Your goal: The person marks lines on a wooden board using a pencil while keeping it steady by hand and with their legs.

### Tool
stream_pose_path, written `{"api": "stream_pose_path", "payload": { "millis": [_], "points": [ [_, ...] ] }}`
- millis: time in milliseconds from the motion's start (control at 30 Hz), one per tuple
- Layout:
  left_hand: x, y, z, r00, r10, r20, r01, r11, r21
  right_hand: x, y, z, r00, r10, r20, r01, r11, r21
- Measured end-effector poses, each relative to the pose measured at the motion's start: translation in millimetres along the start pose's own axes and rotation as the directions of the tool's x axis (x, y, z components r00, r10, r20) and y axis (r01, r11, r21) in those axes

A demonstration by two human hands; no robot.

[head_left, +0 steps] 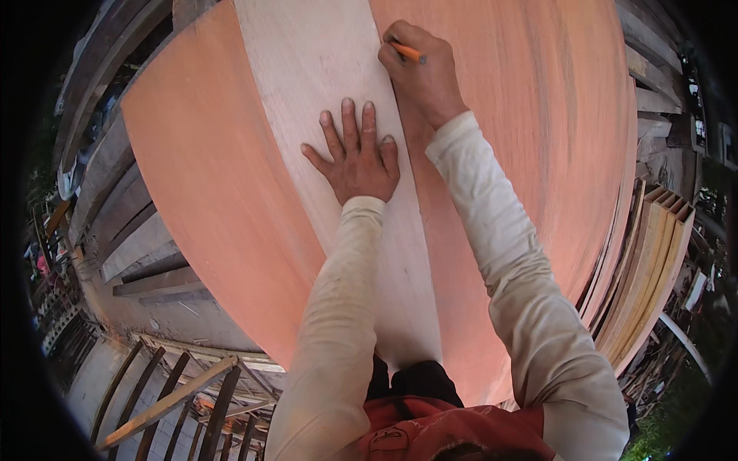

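Pale wood, in the form of a long straight strip, lies lengthwise over a broad reddish wooden sheet, running from the upper border of the view down to the worker's waist; reddish surface shows on both sides of it, and a thin dark line follows its right edge. Left hand: palm down on the strip, fingers spread wide, thumb just inside the right edge; it grasps nothing and appears to serve as a flat press. Right hand: fingers closed round an orange pencil, knuckles up, placed at the strip's right edge further up the work; the pencil's tip is hidden by the fingers, so contact with the sheet cannot be confirmed from where I stand. In my judgement the step is marking along that edge; good practice calls for firm, even weight through the left palm, the point kept tight against the edge, one constant pencil angle and a light, steady pull; the chief risk is the strip pivoting, as the pencil sits well beyond the pressing palm; bringing the left hand nearer the marking point would likely limit that.
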State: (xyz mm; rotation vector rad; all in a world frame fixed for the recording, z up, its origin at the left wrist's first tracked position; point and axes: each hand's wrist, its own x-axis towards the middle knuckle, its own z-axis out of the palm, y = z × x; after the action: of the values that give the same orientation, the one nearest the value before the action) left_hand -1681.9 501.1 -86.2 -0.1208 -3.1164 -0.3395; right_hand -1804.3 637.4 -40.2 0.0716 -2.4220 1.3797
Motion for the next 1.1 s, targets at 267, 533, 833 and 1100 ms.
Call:
{"api": "stream_pose_path", "payload": {
  "millis": [267, 533, 833, 1100],
  "points": [
    [5, 9, 22, 0.984, 0.021, -0.176, -0.007, 0.997, 0.076, -370, -50, -107, 0.920, 0.303, 0.250, -0.282, 0.952, -0.116],
    [16, 11, 28, 0.967, 0.054, -0.249, -0.027, 0.994, 0.109, -501, -65, -144, 0.841, 0.470, 0.268, -0.436, 0.882, -0.181],
    [33, 17, 19, 0.986, 0.102, -0.131, -0.080, 0.983, 0.164, -233, 1, -80, 0.998, -0.048, 0.030, 0.048, 0.999, -0.002],
    [-165, -19, 61, 0.888, 0.358, -0.289, -0.326, 0.933, 0.154, -475, -44, -111, 0.995, 0.058, 0.075, -0.054, 0.997, -0.058]
  ]
}}
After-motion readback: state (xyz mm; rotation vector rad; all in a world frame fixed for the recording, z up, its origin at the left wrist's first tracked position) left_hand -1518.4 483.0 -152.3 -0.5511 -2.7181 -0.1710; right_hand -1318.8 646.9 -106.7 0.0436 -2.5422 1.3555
